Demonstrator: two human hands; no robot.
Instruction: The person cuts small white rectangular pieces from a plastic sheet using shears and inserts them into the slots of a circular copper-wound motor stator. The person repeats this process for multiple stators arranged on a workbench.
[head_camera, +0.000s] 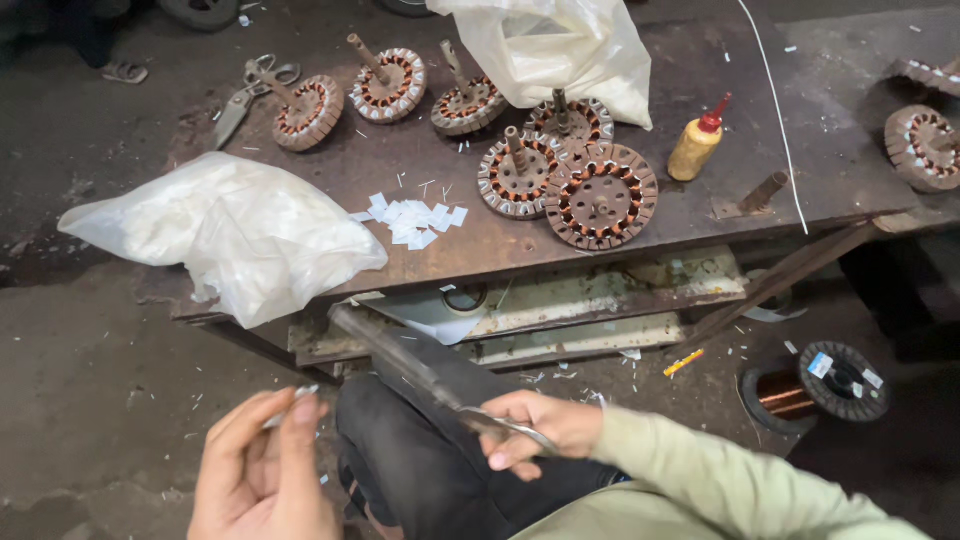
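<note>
The big rusty steel workbench (700, 200) fills most of the view, and the work happens in front of it, over the lap. The right hand (535, 428) is closed through the loop handles of long grey metal scissors (400, 360), whose blades point up and left toward the bench edge. The left hand (265, 465) pinches a thin pale strip (290, 396) between thumb and fingertips, fingers close together, a bit apart from the blades. I can't tell whether the blades are open.

My take: keep the strip stiff and square to the blades, cut near the pivot, not the tips, and keep the pinching fingers well back.

Containers, biggest first:
- The crumpled white plastic bag (225, 235) lying on the bench's left end is bulging, but what's in it is too blurry to tell.
- A second translucent white plastic bag (560, 50) sits at the back, mouth not visible, contents hidden.
- The small yellow squeeze bottle with a red nozzle (697, 145) stands upright near the right; I can't see the fill level.

Loose on the bench are round copper-wound motor stators (600, 195) and a little heap of cut white paper squares (412, 222), sitting between the left bag and the stators.
</note>
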